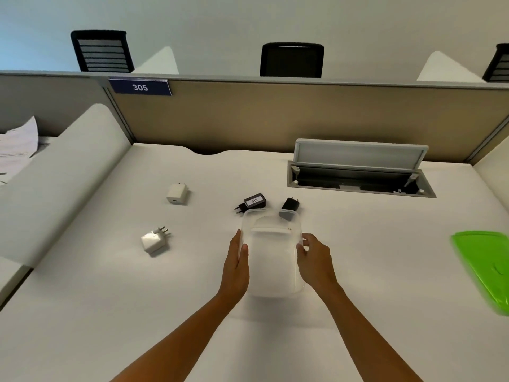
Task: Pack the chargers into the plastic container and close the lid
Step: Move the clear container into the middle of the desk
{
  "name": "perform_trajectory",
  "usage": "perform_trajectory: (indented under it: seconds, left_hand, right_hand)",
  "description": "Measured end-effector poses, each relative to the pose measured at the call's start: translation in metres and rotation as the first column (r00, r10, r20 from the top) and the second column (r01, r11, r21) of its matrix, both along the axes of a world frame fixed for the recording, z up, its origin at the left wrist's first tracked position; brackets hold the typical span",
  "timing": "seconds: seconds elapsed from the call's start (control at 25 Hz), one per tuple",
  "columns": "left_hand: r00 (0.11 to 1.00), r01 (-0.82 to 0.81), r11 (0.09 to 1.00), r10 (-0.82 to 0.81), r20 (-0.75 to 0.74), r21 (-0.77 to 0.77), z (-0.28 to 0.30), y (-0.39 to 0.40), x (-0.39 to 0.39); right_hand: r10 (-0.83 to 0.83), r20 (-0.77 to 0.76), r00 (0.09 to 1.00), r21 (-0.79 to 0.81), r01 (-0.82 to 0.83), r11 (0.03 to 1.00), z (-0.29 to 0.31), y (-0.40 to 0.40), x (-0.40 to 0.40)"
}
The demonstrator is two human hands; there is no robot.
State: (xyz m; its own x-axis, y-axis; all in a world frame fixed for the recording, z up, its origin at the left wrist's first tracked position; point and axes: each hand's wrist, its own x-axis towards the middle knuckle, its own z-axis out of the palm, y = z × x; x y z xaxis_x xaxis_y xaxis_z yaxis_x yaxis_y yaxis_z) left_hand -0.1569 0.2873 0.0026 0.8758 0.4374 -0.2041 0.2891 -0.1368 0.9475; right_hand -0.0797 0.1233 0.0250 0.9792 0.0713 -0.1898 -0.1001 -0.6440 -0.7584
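Note:
A clear plastic container [271, 255] stands on the white desk in front of me, with nothing visible inside. My left hand [237, 267] presses flat against its left wall and my right hand [314, 257] holds its right wall. Just beyond it lie a black charger with a white label [252, 202] and a smaller black charger [289, 206]. One white charger [177, 193] rests further left, and another white charger with its prongs up [154, 239] lies nearer on the left. The green lid [484, 268] lies at the right edge.
An open cable hatch [360, 172] is set into the desk [137, 312] at the back right. A beige partition [275, 117] with a "305" sign closes the far side. A white side divider [60, 183] runs along the left, with papers [18, 147] behind it.

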Motion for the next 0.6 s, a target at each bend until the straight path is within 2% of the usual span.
perform_trajectory:
  seconds: [0.6]
  left_hand:
    - [0.997, -0.076, 0.997, 0.076, 0.002, -0.030, -0.006, 0.053, -0.002]
  right_hand:
    - [0.075, -0.023, 0.997, 0.008, -0.075, 0.997, -0.011, 0.048, 0.005]
